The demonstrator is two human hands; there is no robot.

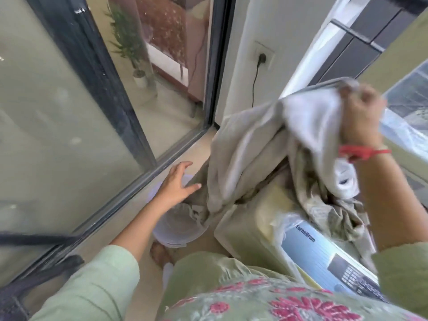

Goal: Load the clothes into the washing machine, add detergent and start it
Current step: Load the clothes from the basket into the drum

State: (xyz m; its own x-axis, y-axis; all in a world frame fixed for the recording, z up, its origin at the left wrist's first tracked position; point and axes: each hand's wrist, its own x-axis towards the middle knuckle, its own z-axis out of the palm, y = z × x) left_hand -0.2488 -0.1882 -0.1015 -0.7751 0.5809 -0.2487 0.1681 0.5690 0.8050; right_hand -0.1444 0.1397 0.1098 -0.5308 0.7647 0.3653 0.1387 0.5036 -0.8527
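Sitting nearest the body, the grey-blue control panel (324, 258) of the pale, plastic-wrapped top-loading washing machine (250, 230) carries the word "turbodrum" (305, 233); its button print is too blurred to read. Lower left, the left hand (176, 184) hovers with fingers spread and straight, gripping nothing, just over the round whitish plastic bucket (176, 232) on the floor, probably to free the fabric's trailing end. Higher up, the right hand (361, 117) is clenched round a bunched corner of the long pale grey cloth (250, 154), raised so it can clear the machine's edge. A crumpled beige patterned garment (328, 205) hides the tub opening. Farthest off, a black plug sits in the white wall socket (264, 57).
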